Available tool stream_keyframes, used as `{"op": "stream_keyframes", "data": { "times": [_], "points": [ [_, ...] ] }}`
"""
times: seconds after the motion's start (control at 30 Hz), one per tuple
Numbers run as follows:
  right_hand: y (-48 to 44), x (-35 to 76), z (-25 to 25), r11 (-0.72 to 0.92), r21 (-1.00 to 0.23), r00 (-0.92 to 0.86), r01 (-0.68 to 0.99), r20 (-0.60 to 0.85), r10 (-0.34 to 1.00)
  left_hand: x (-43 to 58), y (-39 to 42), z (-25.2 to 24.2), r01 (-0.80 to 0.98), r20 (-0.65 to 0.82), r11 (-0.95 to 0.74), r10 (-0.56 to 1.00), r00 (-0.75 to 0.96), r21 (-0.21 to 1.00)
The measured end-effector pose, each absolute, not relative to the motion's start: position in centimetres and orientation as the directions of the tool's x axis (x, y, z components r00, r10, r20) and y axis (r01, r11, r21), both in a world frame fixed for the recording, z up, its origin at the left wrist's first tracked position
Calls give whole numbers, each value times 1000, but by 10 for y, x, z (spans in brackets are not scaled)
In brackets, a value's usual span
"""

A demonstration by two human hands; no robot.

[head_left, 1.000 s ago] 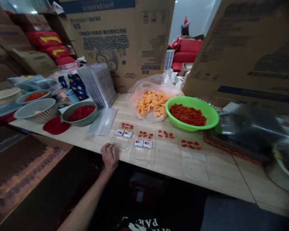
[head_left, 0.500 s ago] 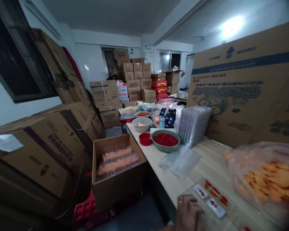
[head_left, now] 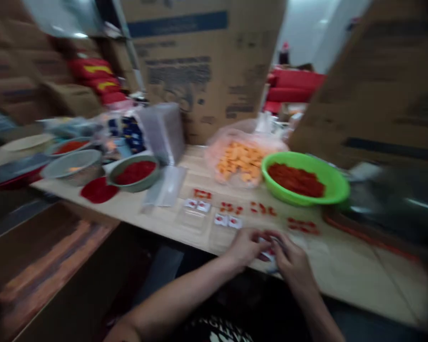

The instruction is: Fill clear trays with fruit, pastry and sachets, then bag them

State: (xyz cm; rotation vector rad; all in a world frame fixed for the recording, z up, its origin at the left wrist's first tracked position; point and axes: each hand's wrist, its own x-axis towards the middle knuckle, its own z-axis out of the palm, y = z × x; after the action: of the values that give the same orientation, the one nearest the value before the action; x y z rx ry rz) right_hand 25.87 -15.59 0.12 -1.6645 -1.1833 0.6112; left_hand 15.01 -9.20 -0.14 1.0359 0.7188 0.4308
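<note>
My left hand (head_left: 248,247) and my right hand (head_left: 288,259) meet over the front edge of the table, fingers pinched together. Between them shows a small white packet with a red mark (head_left: 268,255), blurred by motion. Just beyond lie clear shallow plastic trays (head_left: 189,221); two of them carry pairs of similar white packets (head_left: 227,221). Little clusters of red-orange pieces (head_left: 202,194) sit in a row behind these packets. More red pieces (head_left: 303,225) lie past my right hand.
A bright green basin (head_left: 337,187) of red-brown food stands right of a plastic bag of orange pieces (head_left: 240,161). Leftward are clear sheets (head_left: 169,187), a grey-green bowl (head_left: 135,185) and a red bowl (head_left: 99,190). An open carton (head_left: 74,275) stands at lower left.
The view has swung right and down. Both hands now show together at a white packet; before, one blurred hand was beside the trays. The green basin has come into view.
</note>
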Motion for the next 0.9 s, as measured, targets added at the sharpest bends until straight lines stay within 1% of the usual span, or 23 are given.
{"op": "stream_keyframes", "data": {
  "times": [0.03,0.07,0.1,0.13,0.17,0.2,0.27,0.33,0.43,0.5,0.57,0.63,0.7,0.73,0.8,0.87,0.9],
  "points": [
    [-171,265,-2,-113,-937,466,331,58,883,150,-93,-4,0,-338,470,636,694,883],
    [-180,271,-5,-144,-971,522,191,-24,853,149,-90,-6,-7,-349,480,648,676,877],
    [-186,277,-7,-143,-990,566,13,-111,817,147,-85,-8,-12,-358,482,666,654,876],
    [-190,286,-7,-112,-978,599,-175,-196,777,145,-77,-9,-22,-357,473,695,624,881],
    [-193,296,-6,-64,-939,621,-338,-273,735,145,-69,-10,-33,-341,441,737,584,897],
    [-197,309,-4,-13,-886,635,-463,-342,692,146,-60,-9,-34,-306,382,785,539,923],
    [-206,338,2,58,-797,642,-602,-438,629,153,-43,-7,21,-186,199,867,462,980],
    [-216,366,9,98,-743,632,-662,-482,606,167,-30,-5,138,-66,6,896,439,990],
    [-223,395,13,102,-705,556,-702,-454,696,196,-22,-4,292,14,-178,873,488,940],
    [-220,402,11,51,-722,497,-690,-422,758,214,-24,-8,367,38,-261,856,515,893],
    [-213,401,6,1,-779,500,-627,-402,767,229,-29,-14,433,69,-337,848,526,836],
    [-202,396,0,-53,-841,530,-538,-387,755,238,-33,-20,481,83,-416,816,571,772],
    [-189,389,-5,-124,-907,551,-403,-349,758,240,-35,-24,501,93,-489,775,625,714],
    [-181,386,-6,-168,-938,559,-304,-319,766,239,-34,-25,503,110,-518,764,636,692],
    [-164,378,-7,-249,-967,577,-45,-229,784,233,-28,-22,508,169,-543,776,607,668],
    [-141,369,-4,-279,-927,534,249,-108,839,222,-19,-14,510,224,-534,806,548,674],
    [-127,364,-3,-254,-891,476,377,-49,878,215,-14,-10,508,244,-528,818,521,681]
  ]
}}
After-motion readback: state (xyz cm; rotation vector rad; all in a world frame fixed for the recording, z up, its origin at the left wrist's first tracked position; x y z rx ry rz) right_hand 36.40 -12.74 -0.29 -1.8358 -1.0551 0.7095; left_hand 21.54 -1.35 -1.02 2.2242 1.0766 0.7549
